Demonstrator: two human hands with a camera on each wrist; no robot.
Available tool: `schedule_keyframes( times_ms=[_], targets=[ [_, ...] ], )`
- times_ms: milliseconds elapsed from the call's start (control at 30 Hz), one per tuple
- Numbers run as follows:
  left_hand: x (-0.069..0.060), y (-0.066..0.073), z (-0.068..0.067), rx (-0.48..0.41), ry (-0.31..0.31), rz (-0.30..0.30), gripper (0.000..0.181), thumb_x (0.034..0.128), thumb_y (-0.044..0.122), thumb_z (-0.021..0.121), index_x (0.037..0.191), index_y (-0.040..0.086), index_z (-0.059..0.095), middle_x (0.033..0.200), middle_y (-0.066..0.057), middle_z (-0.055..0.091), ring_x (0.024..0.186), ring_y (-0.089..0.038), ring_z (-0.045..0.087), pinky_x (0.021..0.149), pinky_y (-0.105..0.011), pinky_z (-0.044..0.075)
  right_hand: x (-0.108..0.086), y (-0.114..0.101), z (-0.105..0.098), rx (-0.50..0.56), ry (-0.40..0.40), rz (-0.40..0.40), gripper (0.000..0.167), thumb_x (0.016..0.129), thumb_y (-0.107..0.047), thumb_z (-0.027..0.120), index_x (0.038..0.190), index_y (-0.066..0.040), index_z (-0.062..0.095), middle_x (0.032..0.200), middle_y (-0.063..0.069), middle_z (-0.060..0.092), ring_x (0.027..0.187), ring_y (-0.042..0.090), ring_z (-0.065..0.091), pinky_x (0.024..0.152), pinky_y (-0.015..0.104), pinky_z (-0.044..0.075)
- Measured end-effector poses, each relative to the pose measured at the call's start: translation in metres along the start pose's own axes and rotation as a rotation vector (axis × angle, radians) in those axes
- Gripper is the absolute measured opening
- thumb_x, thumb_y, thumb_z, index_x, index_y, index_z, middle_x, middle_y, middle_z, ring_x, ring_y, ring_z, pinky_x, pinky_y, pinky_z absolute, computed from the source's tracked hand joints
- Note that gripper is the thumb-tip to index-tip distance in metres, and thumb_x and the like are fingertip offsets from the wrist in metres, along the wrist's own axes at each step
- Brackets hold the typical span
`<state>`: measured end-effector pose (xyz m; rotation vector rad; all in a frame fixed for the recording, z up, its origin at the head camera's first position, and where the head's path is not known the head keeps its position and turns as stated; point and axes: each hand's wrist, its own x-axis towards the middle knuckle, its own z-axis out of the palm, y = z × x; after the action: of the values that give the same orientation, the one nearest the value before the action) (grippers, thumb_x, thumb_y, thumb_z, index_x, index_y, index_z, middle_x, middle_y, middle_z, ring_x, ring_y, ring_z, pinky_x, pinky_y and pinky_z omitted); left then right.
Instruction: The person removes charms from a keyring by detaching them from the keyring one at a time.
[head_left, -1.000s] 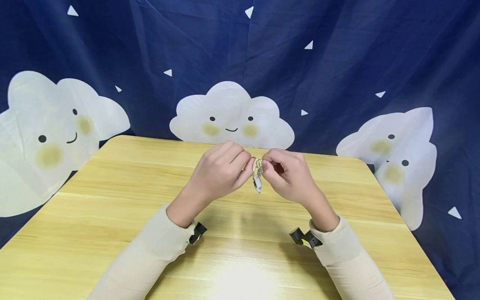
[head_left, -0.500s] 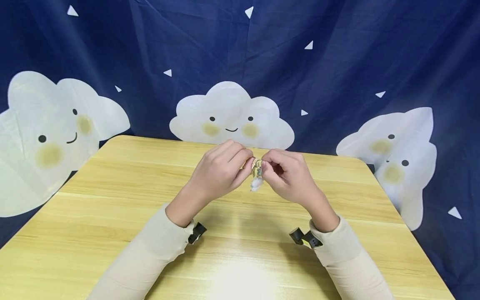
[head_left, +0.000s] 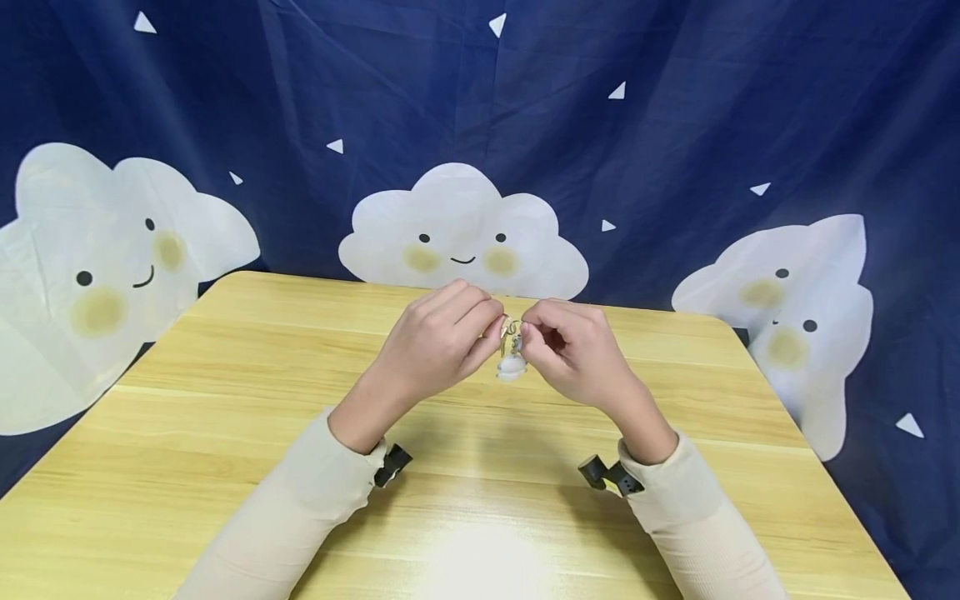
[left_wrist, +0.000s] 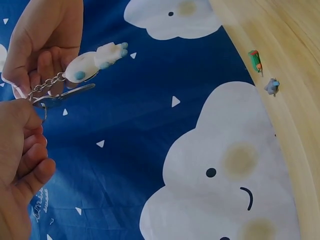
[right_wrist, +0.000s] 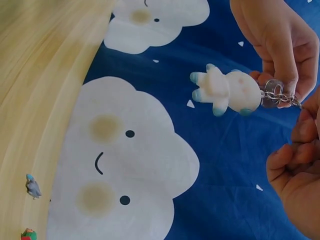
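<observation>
Both hands meet above the table's far half in the head view. My left hand (head_left: 450, 333) pinches a metal key (left_wrist: 75, 93) near the ring. My right hand (head_left: 573, 346) pinches the split ring (head_left: 513, 328) from the other side. From the linked chain (right_wrist: 280, 98) hangs a white animal-shaped charm (head_left: 512, 367) with blue-tipped limbs. The right wrist view shows the charm (right_wrist: 232, 92) broadside, apart from the fingers. The key's flat head (right_wrist: 272, 92) shows beside the chain. Exactly where the fingertips touch the ring is hidden.
Two small toy figures, a green-and-red one (left_wrist: 255, 61) and a grey-blue one (left_wrist: 272, 86), lie on the wooden table (head_left: 225, 400); the hands hide them in the head view. A blue curtain (head_left: 660, 167) with cloud prints hangs behind the far edge.
The charm has swung round to show its broad side and shifted slightly left. The ring and chain between the fingertips show more plainly. Both hands stay nearly in place.
</observation>
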<state>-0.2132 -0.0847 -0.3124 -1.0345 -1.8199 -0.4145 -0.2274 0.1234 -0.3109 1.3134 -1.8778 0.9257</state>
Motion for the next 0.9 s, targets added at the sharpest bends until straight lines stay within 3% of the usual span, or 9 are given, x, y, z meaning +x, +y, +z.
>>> schedule_keyframes(
  times_ms=[433,667,900],
  targets=[
    [0.0001,-0.0010,-0.0018,-0.007,0.009,-0.021,0.011,0.0922,0.005,0.060,0.088,0.001,0.069,0.083,-0.007,0.067,0.073,-0.021,0.059,0.060,-0.028,0.051,0.0000,0.0002,0.0007,-0.006,-0.002,-0.014,0.016,0.087,0.000,0.055,0.075,-0.010,0.060,0.063,-0.004,0.049,0.053,0.007,0.039,0.048,0.020,0.028],
    [-0.0007,0.0008,-0.0027,-0.012,-0.025,-0.067,0.012,0.0914,0.009,0.058,0.086,0.004,0.068,0.082,-0.005,0.065,0.072,-0.021,0.058,0.058,-0.028,0.049,-0.0001,-0.0006,0.0008,-0.013,0.008,-0.018,0.015,0.087,-0.002,0.055,0.075,-0.010,0.061,0.063,-0.003,0.049,0.054,0.008,0.039,0.049,0.021,0.028],
    [-0.0010,0.0011,-0.0020,-0.002,-0.068,-0.049,0.014,0.0908,0.010,0.057,0.083,0.005,0.067,0.077,-0.003,0.061,0.069,-0.019,0.054,0.055,-0.027,0.045,-0.0005,0.0011,0.0005,-0.027,-0.003,-0.028,0.016,0.089,-0.004,0.052,0.075,-0.008,0.059,0.063,-0.003,0.048,0.054,0.008,0.038,0.050,0.021,0.029]
  ],
)
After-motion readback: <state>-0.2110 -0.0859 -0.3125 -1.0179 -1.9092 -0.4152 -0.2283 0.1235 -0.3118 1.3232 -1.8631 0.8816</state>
